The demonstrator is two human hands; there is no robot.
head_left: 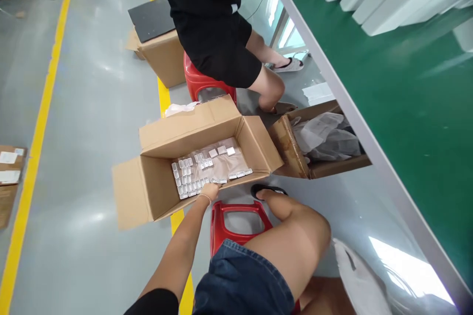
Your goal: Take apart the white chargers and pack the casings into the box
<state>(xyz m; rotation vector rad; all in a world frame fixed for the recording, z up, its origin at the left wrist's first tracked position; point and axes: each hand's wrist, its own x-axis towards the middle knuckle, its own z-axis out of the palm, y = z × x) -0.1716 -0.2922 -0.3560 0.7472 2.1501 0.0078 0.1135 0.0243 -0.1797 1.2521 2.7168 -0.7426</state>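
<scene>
My left hand point(210, 191) reaches to the near wall of an open cardboard box point(195, 120) on the floor. Its fingers are partly hidden at the box's edge, beside small clear-and-white pieces. What it holds, if anything, cannot be made out. Several of these small pieces point(185, 171) stand in rows along the left and near sides of the box. Three more point(221, 150) lie near the far side, on a brownish sheet with a film-like shine point(221, 170). My right hand is out of view.
A red stool point(218, 229) stands by my legs. A person in black point(225, 54) sits on another red stool point(192, 76) beyond the box. At right, a green table point(406, 88) bears white blocks point(399, 0); a carton with plastic bags point(291, 157) is partly beneath it.
</scene>
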